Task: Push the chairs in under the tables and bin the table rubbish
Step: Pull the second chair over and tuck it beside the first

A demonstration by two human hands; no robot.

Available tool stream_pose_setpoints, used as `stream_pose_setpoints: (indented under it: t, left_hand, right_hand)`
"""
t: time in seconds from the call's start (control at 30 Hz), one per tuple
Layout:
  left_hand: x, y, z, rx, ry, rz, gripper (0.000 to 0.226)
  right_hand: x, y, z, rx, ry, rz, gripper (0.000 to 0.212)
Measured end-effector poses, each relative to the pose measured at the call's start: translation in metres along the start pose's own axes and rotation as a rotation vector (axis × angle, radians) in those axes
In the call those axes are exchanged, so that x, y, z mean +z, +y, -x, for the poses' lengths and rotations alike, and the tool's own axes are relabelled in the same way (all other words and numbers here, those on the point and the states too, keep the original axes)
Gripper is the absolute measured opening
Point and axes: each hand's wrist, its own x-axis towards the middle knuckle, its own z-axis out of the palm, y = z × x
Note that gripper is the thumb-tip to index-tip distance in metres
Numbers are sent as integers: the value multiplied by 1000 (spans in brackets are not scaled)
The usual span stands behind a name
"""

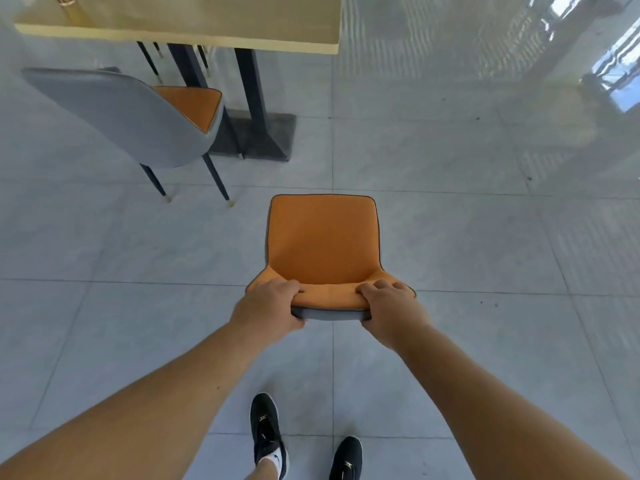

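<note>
An orange-seated chair with a grey back stands on the tiled floor right in front of me, well short of the pale wooden table at the top left. My left hand grips the left part of the chair's backrest top. My right hand grips the right part. A second grey and orange chair stands at the left, its seat partly under the table. A yellowish object sits at the table's top left, cut off by the frame.
The table's dark legs and flat base plate stand ahead of the held chair. Shiny grey floor tiles stretch to the right, with window glare at the far right. My two black shoes are below the chair.
</note>
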Motion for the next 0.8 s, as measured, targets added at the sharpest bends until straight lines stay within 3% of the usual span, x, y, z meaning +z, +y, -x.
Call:
stream_pose_setpoints:
  t: [0.3,0.8]
  left_hand:
    - [-2,-16,-15,-10,98,26,46]
    - [-93,-112,-117,22,106,0,38]
  right_hand:
    - [-6,-11,-27,-10,54,84,38]
    - [-66,-97,-153,-11,47,101,36]
